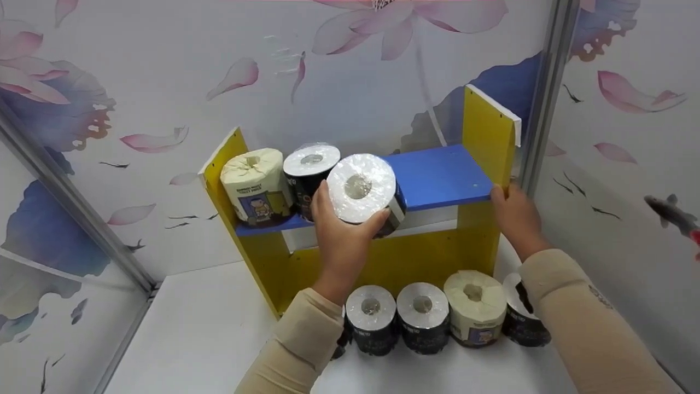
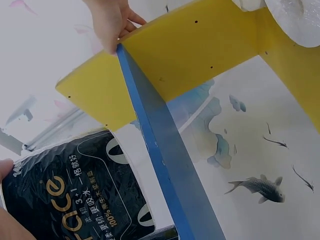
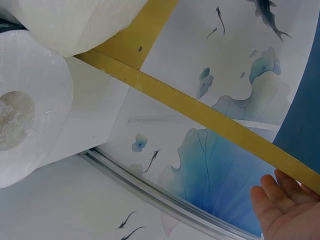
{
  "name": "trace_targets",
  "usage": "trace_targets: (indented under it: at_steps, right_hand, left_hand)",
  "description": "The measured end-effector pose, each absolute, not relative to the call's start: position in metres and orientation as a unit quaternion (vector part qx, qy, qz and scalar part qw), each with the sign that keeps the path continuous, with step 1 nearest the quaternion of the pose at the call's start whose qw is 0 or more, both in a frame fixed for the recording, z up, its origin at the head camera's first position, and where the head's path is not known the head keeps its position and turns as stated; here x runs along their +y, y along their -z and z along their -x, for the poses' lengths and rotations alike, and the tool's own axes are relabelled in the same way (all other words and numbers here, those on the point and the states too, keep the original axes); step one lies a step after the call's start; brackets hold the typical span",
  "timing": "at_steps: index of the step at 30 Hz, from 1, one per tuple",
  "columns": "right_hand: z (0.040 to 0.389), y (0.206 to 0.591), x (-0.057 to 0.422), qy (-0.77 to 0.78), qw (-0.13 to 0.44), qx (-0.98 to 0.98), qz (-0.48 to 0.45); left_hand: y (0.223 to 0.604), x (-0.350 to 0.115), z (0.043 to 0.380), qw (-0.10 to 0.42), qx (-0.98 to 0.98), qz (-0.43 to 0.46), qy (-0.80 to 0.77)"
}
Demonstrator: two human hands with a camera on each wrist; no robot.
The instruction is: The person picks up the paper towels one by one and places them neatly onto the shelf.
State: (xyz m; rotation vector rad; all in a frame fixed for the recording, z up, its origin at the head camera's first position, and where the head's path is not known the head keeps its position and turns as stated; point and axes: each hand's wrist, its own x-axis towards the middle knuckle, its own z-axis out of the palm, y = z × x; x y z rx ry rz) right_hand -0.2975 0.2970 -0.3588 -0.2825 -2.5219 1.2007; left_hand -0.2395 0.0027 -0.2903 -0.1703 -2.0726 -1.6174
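My left hand grips a toilet roll in black wrapping, thumb and fingers on opposite sides. It is tilted, its white end toward the head camera, in front of the blue shelf board. In the left wrist view the roll's printed black side faces the camera. At the right end of the small yellow-and-blue shelf unit, my right hand holds the edge of the yellow side panel, thumb by the blue board. A cream-wrapped roll and a black-wrapped roll stand on the board's left part.
Before the unit, more rolls stand on the white table: black-wrapped ones and a cream one. My right sleeve partly covers a black roll. Flower-printed wall panels and a metal post surround the table.
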Motion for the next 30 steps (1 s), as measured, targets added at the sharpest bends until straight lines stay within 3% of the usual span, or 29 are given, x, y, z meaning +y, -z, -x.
trace_targets:
  at_steps: [30]
  right_hand:
    - [0.298,0.359,0.297,-0.437,0.155,-0.879,0.112]
  left_hand:
    - [0.275,0.034,0.267,0.248,-0.814,0.013,0.525]
